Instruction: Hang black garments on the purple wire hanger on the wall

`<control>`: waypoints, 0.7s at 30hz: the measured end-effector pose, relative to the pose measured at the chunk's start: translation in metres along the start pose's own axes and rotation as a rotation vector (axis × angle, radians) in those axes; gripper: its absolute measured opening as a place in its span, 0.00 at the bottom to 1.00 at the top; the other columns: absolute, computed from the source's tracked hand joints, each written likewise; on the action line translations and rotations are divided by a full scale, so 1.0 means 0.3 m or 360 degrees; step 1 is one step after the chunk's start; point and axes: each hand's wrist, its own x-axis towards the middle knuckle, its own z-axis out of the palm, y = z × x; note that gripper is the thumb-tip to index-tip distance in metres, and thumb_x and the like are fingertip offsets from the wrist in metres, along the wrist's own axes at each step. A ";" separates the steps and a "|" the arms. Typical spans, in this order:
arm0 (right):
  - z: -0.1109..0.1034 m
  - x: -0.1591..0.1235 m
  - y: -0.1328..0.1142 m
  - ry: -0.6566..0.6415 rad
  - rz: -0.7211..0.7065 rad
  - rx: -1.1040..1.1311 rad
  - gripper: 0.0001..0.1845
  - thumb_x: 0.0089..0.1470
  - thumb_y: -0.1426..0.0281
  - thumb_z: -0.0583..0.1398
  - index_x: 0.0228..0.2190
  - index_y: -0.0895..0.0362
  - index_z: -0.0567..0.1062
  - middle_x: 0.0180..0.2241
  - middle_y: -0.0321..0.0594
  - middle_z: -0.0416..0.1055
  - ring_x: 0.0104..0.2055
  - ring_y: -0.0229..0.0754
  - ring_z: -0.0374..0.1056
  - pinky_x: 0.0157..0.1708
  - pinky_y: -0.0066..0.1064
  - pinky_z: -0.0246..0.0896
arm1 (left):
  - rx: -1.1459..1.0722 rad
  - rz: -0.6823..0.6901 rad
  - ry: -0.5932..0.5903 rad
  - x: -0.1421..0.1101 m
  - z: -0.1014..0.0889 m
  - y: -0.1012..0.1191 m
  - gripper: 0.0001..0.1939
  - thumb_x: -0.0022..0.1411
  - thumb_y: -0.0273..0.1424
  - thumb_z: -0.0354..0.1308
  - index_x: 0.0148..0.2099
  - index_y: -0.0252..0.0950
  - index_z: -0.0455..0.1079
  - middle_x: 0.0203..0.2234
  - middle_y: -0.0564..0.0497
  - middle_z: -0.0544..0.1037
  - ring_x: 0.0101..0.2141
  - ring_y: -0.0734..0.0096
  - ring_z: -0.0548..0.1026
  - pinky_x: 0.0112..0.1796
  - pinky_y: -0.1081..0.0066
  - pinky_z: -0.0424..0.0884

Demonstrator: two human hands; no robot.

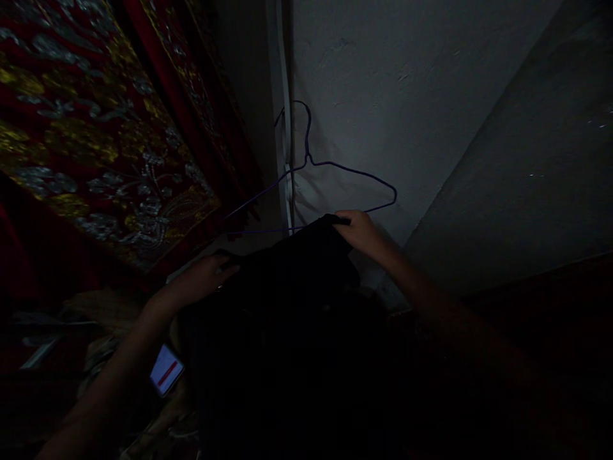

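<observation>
A black garment (pixel 287 306) fills the lower middle, too dark to tell its exact kind. My left hand (pixel 208 278) grips its upper left edge, fingers closed on the cloth. Higher up, my right hand (pixel 357 230) pinches the top right edge. Just beyond the cloth hangs a purple wire hanger (pixel 352 170), its hook near a pale vertical pipe or cable. The garment's top edge covers part of the hanger's lower bar. I cannot tell whether cloth and hanger touch.
A red cloth with gold and silver embroidery (pixel 129 128) hangs at the left. Behind the hanger stands a grey wall (pixel 407 83) with a pale vertical strip (pixel 286 76). A lit phone (pixel 166 369) lies low on the left among dim clutter. The lower right is very dark.
</observation>
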 end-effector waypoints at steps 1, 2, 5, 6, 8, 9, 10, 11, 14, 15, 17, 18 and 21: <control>-0.032 -0.002 0.000 0.0054 0.0004 -0.0055 0.08 0.49 0.73 0.61 0.22 0.57 0.79 0.21 0.34 0.73 0.25 0.39 0.66 0.27 0.29 0.54 | 0.0133 0.0090 0.0001 0.007 -0.019 0.027 0.16 0.56 0.47 0.65 0.33 0.40 0.78 0.28 0.49 0.81 0.29 0.60 0.79 0.31 0.68 0.71; -0.063 -0.005 -0.004 0.0101 0.0008 -0.0110 0.08 0.50 0.70 0.61 0.22 0.57 0.78 0.20 0.35 0.72 0.25 0.39 0.66 0.27 0.30 0.54 | 0.0259 0.0194 -0.0001 0.016 -0.037 0.058 0.17 0.61 0.48 0.60 0.34 0.39 0.77 0.31 0.48 0.81 0.32 0.59 0.79 0.36 0.67 0.72; -0.121 -0.022 -0.031 0.0150 0.0046 -0.0189 0.10 0.51 0.66 0.62 0.23 0.57 0.79 0.21 0.37 0.74 0.26 0.41 0.67 0.27 0.31 0.55 | 0.0457 0.0521 0.0099 0.047 -0.069 0.162 0.19 0.67 0.46 0.53 0.35 0.36 0.73 0.40 0.45 0.78 0.41 0.58 0.77 0.46 0.63 0.71; -0.123 -0.032 -0.042 0.0129 0.0067 -0.0166 0.10 0.51 0.65 0.62 0.24 0.58 0.80 0.22 0.38 0.74 0.27 0.41 0.68 0.27 0.31 0.56 | 0.0461 0.0614 0.0142 0.061 -0.070 0.197 0.18 0.68 0.44 0.52 0.35 0.36 0.73 0.42 0.44 0.77 0.42 0.58 0.77 0.47 0.62 0.71; -0.102 -0.060 -0.068 0.0046 0.0094 -0.0065 0.12 0.53 0.63 0.61 0.26 0.58 0.80 0.25 0.39 0.76 0.27 0.41 0.69 0.27 0.31 0.57 | 0.0411 0.0783 0.0216 0.093 -0.062 0.263 0.15 0.68 0.40 0.52 0.36 0.35 0.72 0.45 0.44 0.76 0.45 0.59 0.76 0.49 0.62 0.70; -0.084 -0.077 -0.082 -0.0011 0.0084 -0.0001 0.13 0.54 0.63 0.59 0.27 0.57 0.80 0.26 0.39 0.76 0.28 0.42 0.69 0.27 0.31 0.58 | 0.0383 0.0848 0.0244 0.111 -0.054 0.291 0.13 0.68 0.38 0.52 0.38 0.35 0.72 0.45 0.44 0.76 0.46 0.59 0.76 0.49 0.62 0.70; -0.065 -0.096 -0.097 -0.0080 0.0051 0.0061 0.14 0.55 0.63 0.58 0.28 0.57 0.80 0.26 0.39 0.76 0.29 0.42 0.70 0.28 0.31 0.59 | 0.0360 0.0897 0.0287 0.130 -0.047 0.315 0.11 0.67 0.36 0.53 0.41 0.35 0.72 0.46 0.44 0.77 0.47 0.59 0.76 0.50 0.63 0.70; -0.049 -0.114 -0.112 -0.0146 -0.0003 0.0109 0.13 0.55 0.65 0.57 0.29 0.57 0.80 0.27 0.39 0.77 0.30 0.42 0.71 0.29 0.31 0.61 | 0.0343 0.0927 0.0347 0.148 -0.041 0.333 0.11 0.67 0.34 0.53 0.46 0.35 0.72 0.47 0.45 0.77 0.48 0.60 0.76 0.51 0.63 0.70; -0.045 -0.156 -0.147 -0.0153 -0.0116 0.0108 0.17 0.52 0.71 0.58 0.43 0.55 0.80 0.30 0.37 0.77 0.31 0.42 0.71 0.32 0.32 0.64 | 0.0326 0.0920 0.0439 0.195 -0.044 0.348 0.18 0.68 0.30 0.51 0.58 0.36 0.70 0.44 0.48 0.80 0.46 0.62 0.77 0.49 0.64 0.71; -0.064 -0.163 -0.152 -0.0041 -0.0109 0.0071 0.24 0.51 0.72 0.59 0.51 0.54 0.77 0.30 0.36 0.76 0.30 0.42 0.71 0.32 0.33 0.64 | 0.0323 0.0905 0.0447 0.205 -0.052 0.342 0.19 0.68 0.30 0.50 0.58 0.36 0.70 0.42 0.48 0.80 0.44 0.62 0.78 0.49 0.64 0.72; -0.130 -0.162 -0.151 0.0274 -0.0056 0.0011 0.35 0.50 0.73 0.62 0.61 0.54 0.69 0.29 0.36 0.76 0.28 0.42 0.70 0.30 0.33 0.64 | 0.0348 0.0887 0.0460 0.216 -0.077 0.324 0.17 0.69 0.30 0.49 0.55 0.36 0.73 0.41 0.48 0.80 0.43 0.62 0.78 0.49 0.64 0.72; -0.175 -0.155 -0.146 0.0380 -0.0030 0.0004 0.36 0.49 0.72 0.64 0.61 0.54 0.69 0.29 0.36 0.76 0.28 0.43 0.70 0.30 0.34 0.64 | 0.0382 0.0890 0.0478 0.218 -0.091 0.315 0.16 0.69 0.31 0.49 0.53 0.36 0.75 0.41 0.47 0.80 0.43 0.62 0.77 0.49 0.63 0.72; -0.318 -0.115 -0.135 0.0173 0.0085 0.0098 0.23 0.45 0.63 0.70 0.44 0.55 0.80 0.29 0.39 0.77 0.30 0.44 0.73 0.31 0.34 0.67 | 0.0484 0.0931 0.0585 0.221 -0.131 0.298 0.14 0.69 0.31 0.51 0.49 0.38 0.76 0.46 0.45 0.76 0.48 0.60 0.75 0.53 0.59 0.71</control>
